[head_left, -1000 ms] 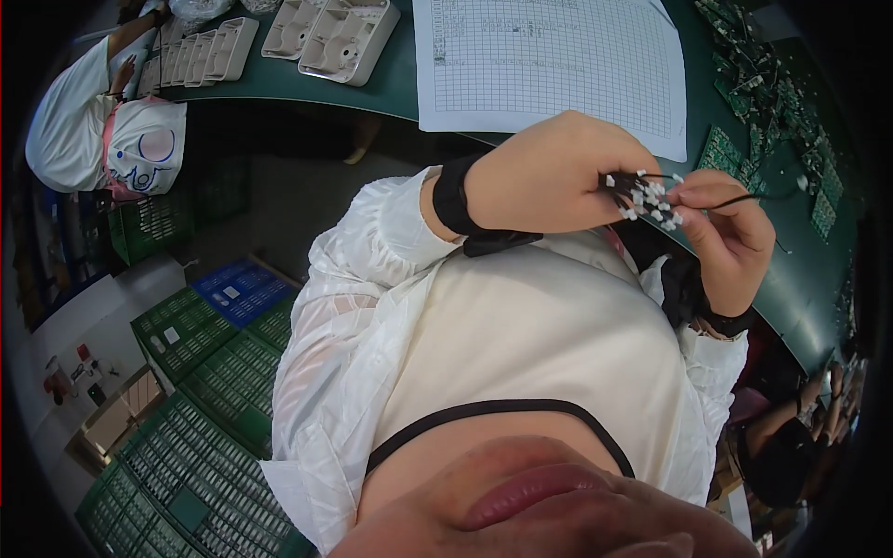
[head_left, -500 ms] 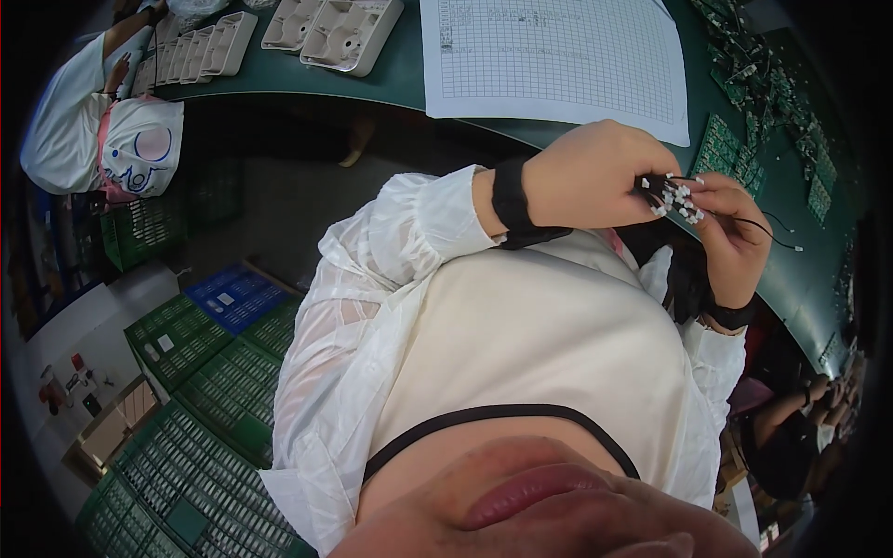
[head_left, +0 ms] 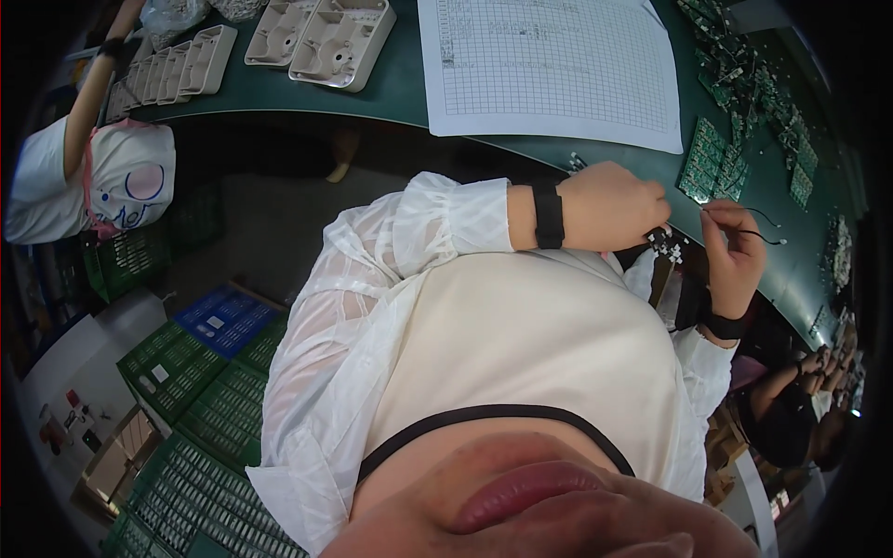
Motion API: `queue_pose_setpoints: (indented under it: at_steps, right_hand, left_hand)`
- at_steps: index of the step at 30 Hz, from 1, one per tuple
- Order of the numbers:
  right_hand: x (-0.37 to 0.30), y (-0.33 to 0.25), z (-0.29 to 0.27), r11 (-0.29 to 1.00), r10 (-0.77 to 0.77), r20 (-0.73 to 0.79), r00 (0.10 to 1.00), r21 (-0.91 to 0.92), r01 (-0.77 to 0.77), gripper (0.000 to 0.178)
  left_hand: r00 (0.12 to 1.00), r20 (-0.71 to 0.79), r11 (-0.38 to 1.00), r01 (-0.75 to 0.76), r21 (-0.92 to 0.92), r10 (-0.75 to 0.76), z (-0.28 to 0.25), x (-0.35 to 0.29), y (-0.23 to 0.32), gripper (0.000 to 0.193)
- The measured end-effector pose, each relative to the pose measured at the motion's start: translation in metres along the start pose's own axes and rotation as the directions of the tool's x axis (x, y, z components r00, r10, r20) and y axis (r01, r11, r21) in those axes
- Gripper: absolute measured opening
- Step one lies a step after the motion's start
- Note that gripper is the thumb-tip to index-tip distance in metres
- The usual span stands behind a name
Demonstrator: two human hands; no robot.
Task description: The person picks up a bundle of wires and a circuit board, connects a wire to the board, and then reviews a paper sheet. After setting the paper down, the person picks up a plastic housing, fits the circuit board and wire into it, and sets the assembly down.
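Observation:
My left hand (head_left: 609,206) is closed around a bundle of thin black cables. Their white connectors (head_left: 664,245) stick out below its fingers, and a few light tips (head_left: 577,162) show past the far side of the fist. To its right, my right hand (head_left: 735,249) pinches a thin black cable (head_left: 755,232) between thumb and fingers. Loose strands with small white ends trail off to the right over the table edge; whether it is one cable or two, I cannot tell. Green circuit boards (head_left: 713,164) lie on the table just beyond the right hand.
On the green table (head_left: 409,98) lie a gridded paper sheet (head_left: 553,79), beige plastic housings (head_left: 342,45) and a heap of boards with black cables (head_left: 744,74). Green crates (head_left: 209,493) and a blue crate (head_left: 228,319) stand at left. Other people work at far left and right.
My hands have moved apart. The left fist has turned and lowered with the bundle, while the right hand now holds cable separate from it. My view has shifted slightly.

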State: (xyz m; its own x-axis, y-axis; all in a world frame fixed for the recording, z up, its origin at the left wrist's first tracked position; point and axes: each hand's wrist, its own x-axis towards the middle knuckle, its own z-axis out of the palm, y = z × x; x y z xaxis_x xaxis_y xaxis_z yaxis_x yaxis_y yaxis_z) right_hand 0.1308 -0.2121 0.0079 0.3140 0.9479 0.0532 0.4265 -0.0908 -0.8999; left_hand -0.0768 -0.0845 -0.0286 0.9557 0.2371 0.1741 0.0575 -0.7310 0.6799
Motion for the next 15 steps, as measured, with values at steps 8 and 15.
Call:
queue_pose_setpoints:
  at_steps: [8,15]
  right_hand:
    - [0.012,-0.028,0.011,0.993,0.038,-0.125,0.991,-0.106,-0.052,0.009]
    - [-0.001,-0.073,-0.001,0.980,0.161,-0.171,0.972,-0.089,-0.178,0.010]
  left_hand:
    - [0.998,0.056,0.989,0.005,0.145,-0.013,-0.036,0.013,-0.005,0.022]
    - [0.991,-0.079,0.962,0.121,0.243,-0.105,-0.061,0.003,0.012,0.023]
